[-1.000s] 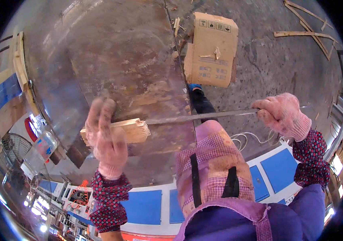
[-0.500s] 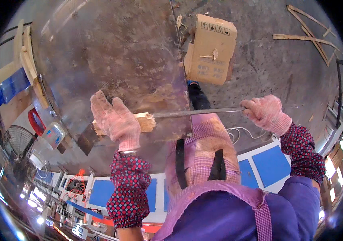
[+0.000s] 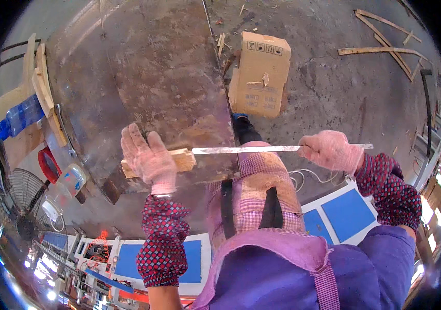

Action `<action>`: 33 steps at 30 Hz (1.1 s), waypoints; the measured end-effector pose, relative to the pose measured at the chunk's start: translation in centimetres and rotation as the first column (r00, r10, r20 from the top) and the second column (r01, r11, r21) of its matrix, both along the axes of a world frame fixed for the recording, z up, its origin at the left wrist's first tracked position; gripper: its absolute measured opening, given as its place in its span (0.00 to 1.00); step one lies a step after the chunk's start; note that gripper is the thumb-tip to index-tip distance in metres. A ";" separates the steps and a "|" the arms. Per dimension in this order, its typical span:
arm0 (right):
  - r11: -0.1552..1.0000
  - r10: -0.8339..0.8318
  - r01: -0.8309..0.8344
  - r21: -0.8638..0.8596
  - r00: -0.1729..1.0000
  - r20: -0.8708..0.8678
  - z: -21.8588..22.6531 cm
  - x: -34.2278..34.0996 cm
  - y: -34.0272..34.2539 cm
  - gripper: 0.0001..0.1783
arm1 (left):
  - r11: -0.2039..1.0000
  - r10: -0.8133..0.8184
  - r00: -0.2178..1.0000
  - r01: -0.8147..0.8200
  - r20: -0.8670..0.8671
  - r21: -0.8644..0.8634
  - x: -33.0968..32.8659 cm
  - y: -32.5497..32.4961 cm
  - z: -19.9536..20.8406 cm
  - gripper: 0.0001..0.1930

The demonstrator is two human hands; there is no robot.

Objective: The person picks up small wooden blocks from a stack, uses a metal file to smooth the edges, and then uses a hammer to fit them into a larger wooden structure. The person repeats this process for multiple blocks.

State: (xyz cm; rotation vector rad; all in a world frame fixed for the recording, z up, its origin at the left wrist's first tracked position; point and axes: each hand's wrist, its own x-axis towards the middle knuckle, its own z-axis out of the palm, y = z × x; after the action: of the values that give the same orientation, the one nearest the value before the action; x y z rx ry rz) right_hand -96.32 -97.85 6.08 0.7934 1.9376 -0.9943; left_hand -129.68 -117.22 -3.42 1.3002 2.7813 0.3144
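My left hand (image 3: 149, 159), in a pink work glove, lies with fingers stretched out over a short pale wood block (image 3: 185, 160). The block rests on a worn brown tabletop (image 3: 148, 82); the palm hides its middle. In a matching glove, my right hand (image 3: 330, 151) is wrapped around a long, thin, flat metal strip (image 3: 246, 150). The strip runs level across the front of my body. Its left end meets the right end of the block, and its other end sticks out past my right hand.
A flattened cardboard box (image 3: 261, 77) lies on the floor beyond the table's edge. Wooden strips (image 3: 385, 49) are at the far right. On the left are a clear plastic jug (image 3: 70, 181), a fan (image 3: 24, 196) and a blue plastic bottle (image 3: 20, 119).
My right hand has shifted slightly left and down, and more of the strip shows beyond it. The strip's broad face now looks brighter. My left hand stays on the block.
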 end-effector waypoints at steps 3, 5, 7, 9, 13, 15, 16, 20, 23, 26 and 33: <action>0.997 -0.048 0.041 -0.071 0.995 -0.091 -1.7 0.4 -0.8 0.20 | 0.953 -0.299 0.939 0.284 0.172 0.106 -1.6 -1.2 0.8 0.31; 0.999 -0.035 0.036 0.005 0.988 -0.154 -3.3 -0.1 -1.9 0.20 | 0.818 -0.564 0.776 0.573 0.284 0.059 -1.8 -0.6 3.4 0.36; 0.990 -0.011 0.043 0.137 0.974 -0.228 -4.9 -2.3 -4.0 0.21 | 0.746 -0.631 0.736 0.662 0.244 -0.071 -1.6 -1.6 4.0 0.40; 0.981 0.004 0.038 0.189 0.976 -0.216 -5.8 -4.8 -5.6 0.21 | 0.698 -0.661 0.713 0.699 0.232 -0.156 -1.4 -1.6 3.8 0.39; 0.974 -0.059 0.139 0.177 0.918 -0.393 -6.5 -5.2 -7.6 0.19 | 0.906 -0.320 0.894 0.386 0.313 -0.175 -0.7 -2.6 4.7 0.36; 0.974 -0.182 0.216 0.065 0.923 -0.340 -5.3 -4.6 -7.9 0.18 | 0.940 -0.192 0.940 0.258 0.281 -0.222 0.7 -1.9 5.3 0.35; 0.968 -0.244 0.249 -0.021 0.923 -0.298 -4.0 -4.7 -7.9 0.18 | 0.936 -0.125 0.958 0.200 0.257 -0.289 1.4 -1.7 5.9 0.36; 0.831 -0.515 0.440 -0.340 0.840 -0.171 -2.2 -4.2 -9.4 0.18 | 0.938 -0.130 0.956 0.204 0.262 -0.281 2.0 -3.2 5.1 0.40; 0.643 -0.660 0.592 -0.486 0.750 0.040 -1.9 -4.3 -10.3 0.19 | 0.929 -0.174 0.958 0.237 0.229 -0.284 2.4 -4.3 4.2 0.41; 0.567 -0.691 0.652 -0.504 0.709 0.140 -2.0 -4.4 -11.2 0.19 | 0.929 -0.080 0.965 0.164 0.251 -0.331 2.9 -4.2 4.4 0.40; 0.581 -0.743 0.642 -0.500 0.670 -0.004 -2.1 -5.2 -14.1 0.17 | 0.968 0.160 0.820 -0.023 0.549 -0.249 3.8 -4.4 4.2 0.36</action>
State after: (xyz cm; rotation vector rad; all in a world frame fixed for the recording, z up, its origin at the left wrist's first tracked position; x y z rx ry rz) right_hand -101.52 -111.91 4.01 1.2378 1.4136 -2.0170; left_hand -125.89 -121.58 0.73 0.8394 2.2864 0.3066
